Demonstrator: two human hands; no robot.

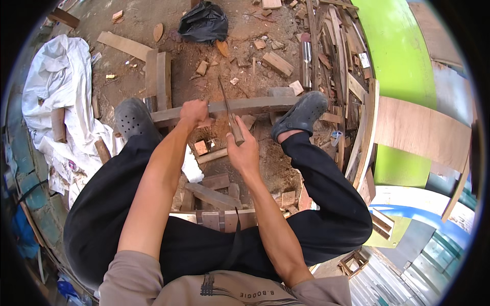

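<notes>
A long grey-brown wooden plank (260,105) lies crosswise between my feet. My left hand (194,113) is closed round it, left of its middle. In my right hand (245,150) is a long-bladed tool (225,96), gripped by its straight wooden handle. The thin dark blade slants up and away across the plank and is seen nearly edge-on, so I cannot tell if it is a knife or a saw. My right clog (302,115) is at the plank's right end, and my left clog (133,117) is beside its left end.
Wood offcuts (278,64) and chips litter the dirt ground. A black plastic bag (203,23) lies at the far side, a white sack (53,86) at the left. Long wooden strips (339,56) are heaped at the right beside a green board (400,46). Short blocks (217,181) lie between my legs.
</notes>
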